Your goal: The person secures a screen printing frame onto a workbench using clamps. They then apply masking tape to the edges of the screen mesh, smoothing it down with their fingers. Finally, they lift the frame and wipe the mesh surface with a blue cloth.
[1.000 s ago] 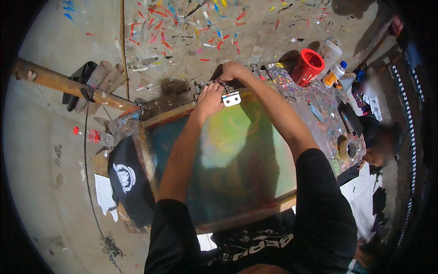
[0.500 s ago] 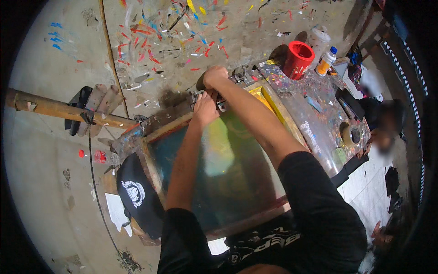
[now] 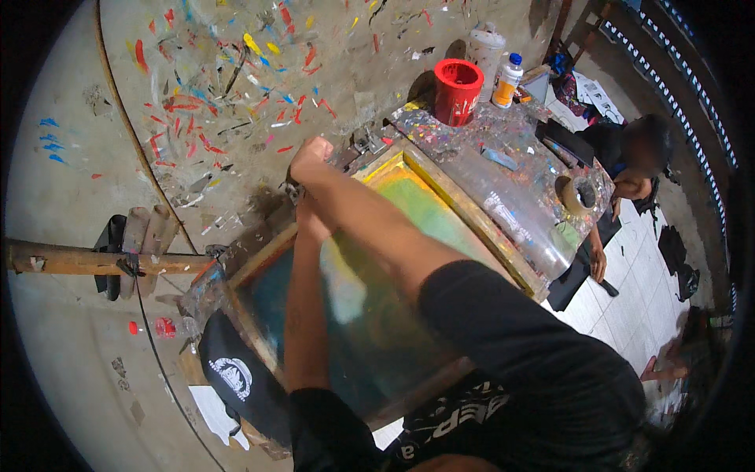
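A wooden screen frame with mottled green, yellow and dark blue mesh lies on a paint-stained bench, with metal clamp fittings along its back edge. My right hand is closed at the back edge, raised over the fittings; whatever it holds is hidden. My left hand is just below it, its fingers hidden behind my right hand and forearm, which crosses the screen. Black fabric with a white print lies along the frame's left side.
On the paint-spattered bench stand a red container, bottles and a tape roll; a clear sheet lies beside the frame. A wooden pole juts at left. A person works low at right, beyond the bench.
The view has swung, shifting the bench. My right hand has moved leftward relative to the screen, and its forearm now hides my left hand's fingers and the white hinge plate seen earlier.
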`<action>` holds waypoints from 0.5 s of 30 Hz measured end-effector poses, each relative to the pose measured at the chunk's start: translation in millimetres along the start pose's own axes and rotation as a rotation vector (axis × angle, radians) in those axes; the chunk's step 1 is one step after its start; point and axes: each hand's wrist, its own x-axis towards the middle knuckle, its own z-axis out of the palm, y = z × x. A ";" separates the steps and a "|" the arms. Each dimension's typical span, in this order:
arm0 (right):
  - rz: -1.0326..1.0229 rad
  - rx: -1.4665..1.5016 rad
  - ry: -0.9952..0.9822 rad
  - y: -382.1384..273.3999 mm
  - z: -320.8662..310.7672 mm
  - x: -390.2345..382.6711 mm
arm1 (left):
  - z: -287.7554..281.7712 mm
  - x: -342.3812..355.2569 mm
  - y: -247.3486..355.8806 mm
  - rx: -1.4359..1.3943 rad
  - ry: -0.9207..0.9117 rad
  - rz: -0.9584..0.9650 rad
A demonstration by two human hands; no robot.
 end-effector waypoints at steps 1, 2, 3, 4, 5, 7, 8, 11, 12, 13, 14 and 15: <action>-0.151 0.133 0.055 23.5 3.9 6.7 | -1.4 -0.9 0.9 0.042 -0.021 -0.006; -0.311 0.264 0.115 41.7 13.1 7.2 | -2.4 -1.6 2.2 0.084 -0.024 0.002; -0.308 0.357 -0.469 47.8 -3.8 18.7 | -3.5 -2.7 3.5 0.071 0.047 0.046; -0.461 0.351 -0.454 59.4 -1.9 18.9 | -4.6 -2.9 4.4 0.023 0.055 0.047; -0.600 0.338 -0.400 74.8 1.0 17.8 | -5.0 -4.4 5.6 -0.022 0.079 0.053; -0.736 0.358 -0.377 95.2 1.4 13.9 | -5.6 -4.9 6.5 -0.084 0.137 0.042; -0.732 0.395 -0.412 101.1 2.8 10.1 | -5.6 -4.8 6.6 -0.073 0.151 0.047; -0.733 0.423 -0.521 113.3 0.3 2.4 | -5.0 -6.6 6.6 -0.092 0.120 0.040; -0.727 0.419 -0.564 114.7 -0.6 0.3 | -5.4 -7.8 6.9 -0.094 0.138 0.053; -0.719 0.423 -0.609 114.8 -2.6 -0.9 | -6.0 -9.0 7.5 -0.094 0.146 0.057; -0.715 0.454 -0.679 115.6 -4.6 -1.3 | -7.1 -9.9 8.0 -0.094 0.156 0.058; -0.707 0.487 -0.749 115.8 -6.0 -1.4 | -8.2 -10.8 8.9 -0.105 0.201 0.074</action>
